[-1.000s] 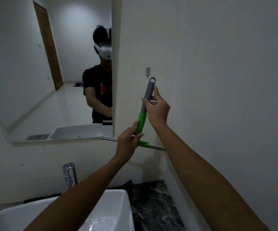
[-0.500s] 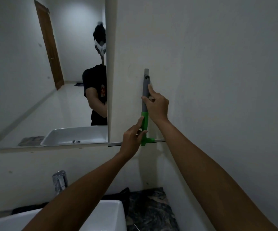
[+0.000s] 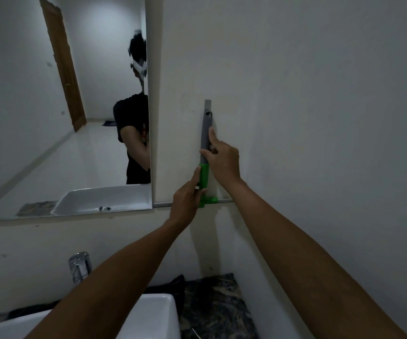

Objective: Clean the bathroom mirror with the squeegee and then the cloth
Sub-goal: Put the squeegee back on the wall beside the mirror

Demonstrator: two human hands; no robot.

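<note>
1. White ceramic fills the bottom of the view: the sink (image 3: 153,314) sits nearest, its rim partly covered by the left forearm.
2. A chrome tap (image 3: 79,266) stands behind the sink against the wall, and a dark marbled countertop (image 3: 218,307) runs along the sink's right side.
3. Both bare arms reach up and forward from the lower edge toward the wall (image 3: 319,118).
4. The left hand (image 3: 185,204) pinches the green lower part of the squeegee (image 3: 205,152) between thumb and fingers, just above the blade.
5. The right hand (image 3: 223,160) is wrapped around the grey upper handle, with one finger stretched up along it.
6. The squeegee stands upright and flat against the wall, just right of the mirror (image 3: 63,118); its blade runs level at the bottom, near the mirror's lower right corner.
7. At the handle's top end a hanging hole meets a small grey wall hook (image 3: 207,104); whether it is seated on the hook cannot be told.
8. The mirror reflects the sink basin, a person in a black shirt, and a brown door (image 3: 63,67) farthest back.
</note>
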